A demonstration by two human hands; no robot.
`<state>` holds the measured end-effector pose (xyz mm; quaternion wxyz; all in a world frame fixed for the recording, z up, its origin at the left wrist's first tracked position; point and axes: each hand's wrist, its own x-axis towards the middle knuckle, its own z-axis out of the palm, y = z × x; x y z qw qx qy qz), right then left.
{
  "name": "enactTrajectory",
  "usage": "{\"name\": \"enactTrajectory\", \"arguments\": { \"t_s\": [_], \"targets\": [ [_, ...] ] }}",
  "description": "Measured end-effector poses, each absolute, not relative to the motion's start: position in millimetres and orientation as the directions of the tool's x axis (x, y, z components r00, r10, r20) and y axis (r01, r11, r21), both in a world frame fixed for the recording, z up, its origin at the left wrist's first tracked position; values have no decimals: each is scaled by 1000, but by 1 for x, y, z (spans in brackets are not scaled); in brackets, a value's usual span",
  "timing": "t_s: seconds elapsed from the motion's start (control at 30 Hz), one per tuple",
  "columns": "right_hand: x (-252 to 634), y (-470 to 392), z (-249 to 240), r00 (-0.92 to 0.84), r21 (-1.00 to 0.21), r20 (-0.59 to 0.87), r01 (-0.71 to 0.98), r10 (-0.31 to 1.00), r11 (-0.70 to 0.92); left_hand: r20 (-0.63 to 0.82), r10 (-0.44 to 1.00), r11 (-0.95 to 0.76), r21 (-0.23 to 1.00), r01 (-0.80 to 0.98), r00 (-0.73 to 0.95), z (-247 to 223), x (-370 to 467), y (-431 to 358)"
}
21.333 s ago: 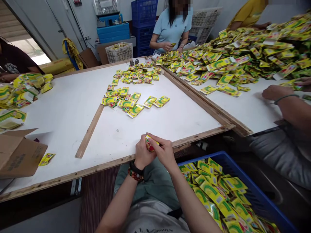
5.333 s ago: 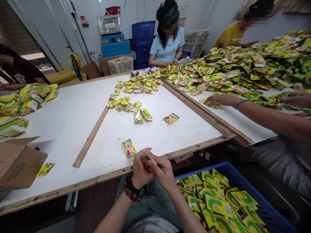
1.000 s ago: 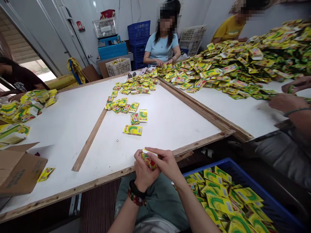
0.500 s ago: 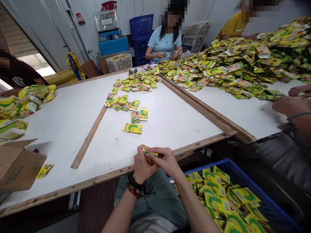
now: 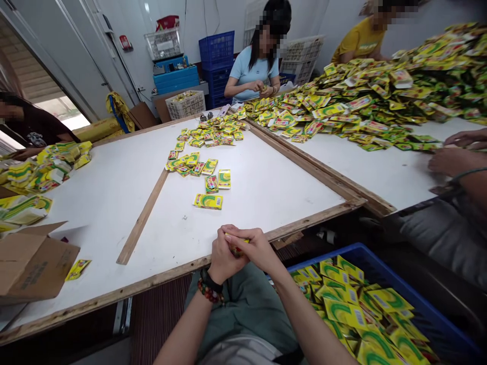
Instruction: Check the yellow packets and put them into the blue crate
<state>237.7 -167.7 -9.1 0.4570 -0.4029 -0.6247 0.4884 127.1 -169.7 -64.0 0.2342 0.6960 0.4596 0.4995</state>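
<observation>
Between my two hands, over the table's front edge, is a small yellow box (image 5: 236, 249). My left hand (image 5: 225, 257), with dark and beaded bracelets at the wrist, is wrapped round it from the left. The fingers of my right hand (image 5: 257, 248) press on its top from the right, partly hiding it. Beyond them on the white table (image 5: 258, 203) lie a yellow box on its side (image 5: 208, 201), a red and green faced box (image 5: 211, 184) and an upright-lying yellow box (image 5: 224, 179).
A blue crate (image 5: 357, 248) of yellow packets stands low on the right. A cardboard box (image 5: 41, 268) sits at the left. Wooden strips (image 5: 142, 218) border and cross the table. Large packet piles (image 5: 342, 111) lie at the back right. Several people sit around.
My right fingers have moved further over the top of the box, covering more of it. The view has shifted slightly. Across the table, a person's hands have come together.
</observation>
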Motion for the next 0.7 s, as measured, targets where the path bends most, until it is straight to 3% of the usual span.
{"name": "enactTrajectory", "arguments": {
  "t_s": [0.1, 0.23, 0.3, 0.47, 0.7],
  "targets": [
    [231, -169, -10, -170, -957, 248, 107, 954, 268, 532, 841, -519, 743, 424, 97, -67, 125, -167],
    [231, -171, -10, -290, -877, 378, 194, 879, 440, 570, 816, -560, 735, 383, 99, -68, 123, -167],
    [233, -170, -11, -263, -900, 351, 171, 899, 402, 523, 845, -524, 774, 357, 106, -67, 124, -168],
    [234, -167, -16, -31, -992, 120, -33, 992, 119, 372, 919, -395, 855, 335, 132, -59, 127, -170],
    [237, -166, -15, -183, -991, 131, -45, 974, 125, 397, 913, -408, 875, 259, 97, -58, 126, -171]
  ]
}}
